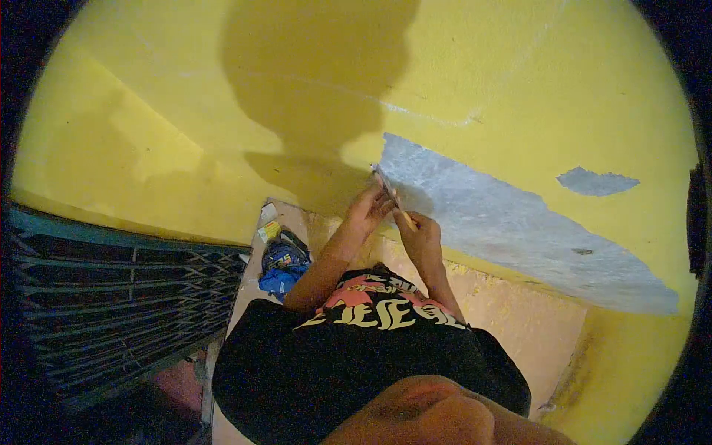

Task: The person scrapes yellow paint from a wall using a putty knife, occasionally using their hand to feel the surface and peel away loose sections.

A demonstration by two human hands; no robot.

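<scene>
Slim tool [385,183] spans both grips, tilted, its far tip up beyond the left fingers, near the yellow wall [519,104]. I can't tell if the tip touches.

Right hand [421,236]: grip closed round the pale tan handle [409,220] at the tool's lower end. I'd read that as the control hold, as it has the end made for gripping.

Left hand [365,213]: fingers at the tool's thin upper part. Can't tell if that grip pinches or only rests there; blur and dim light. Likely there to steady or guide the front end. Two contacts set apart should limit twist better than one.

Large grey patch [475,211] starts just beyond the grips and runs off to the right. Small grey patch [597,182] is well apart, farther right. Both hands sit at the big patch's left end, forearms reaching forward from the black shirt [371,371], so I get a close view of the tool tip, though the head shadow [319,67] darkens the wall close by.

Dark bag [285,256] and blue bag [279,282] are left of the left grip, probably parked there to leave elbow room. Folding gate [133,274] is farther left.
</scene>
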